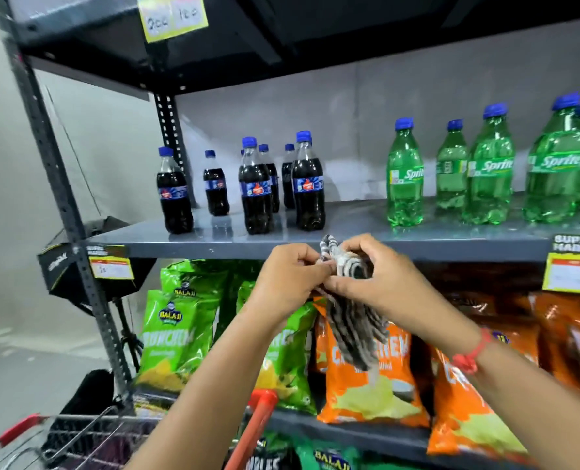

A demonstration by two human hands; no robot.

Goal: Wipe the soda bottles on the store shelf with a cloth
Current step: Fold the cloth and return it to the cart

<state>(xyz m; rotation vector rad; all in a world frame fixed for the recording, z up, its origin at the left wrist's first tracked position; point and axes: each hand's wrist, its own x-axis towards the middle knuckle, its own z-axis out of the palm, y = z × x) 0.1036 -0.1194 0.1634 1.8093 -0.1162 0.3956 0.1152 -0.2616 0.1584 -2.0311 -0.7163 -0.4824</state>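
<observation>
Both hands hold a black-and-white striped cloth (pixel 347 320) just below the front lip of the grey shelf (pixel 366 247). My left hand (pixel 290 279) pinches its upper edge, and my right hand (pixel 373 276) grips the bunched top while the rest hangs down. On the shelf stand several dark cola bottles (pixel 307 184) with blue caps at the left. Several green Sprite bottles (pixel 405 174) with blue caps stand at the right. Neither hand touches a bottle.
Green chip bags (pixel 176 337) and orange chip bags (pixel 366 385) fill the shelf below. A shopping cart with a red handle (pixel 254 425) sits low in front of me. A perforated metal upright (pixel 61 184) bounds the left side. Yellow price tags hang on the shelf edges.
</observation>
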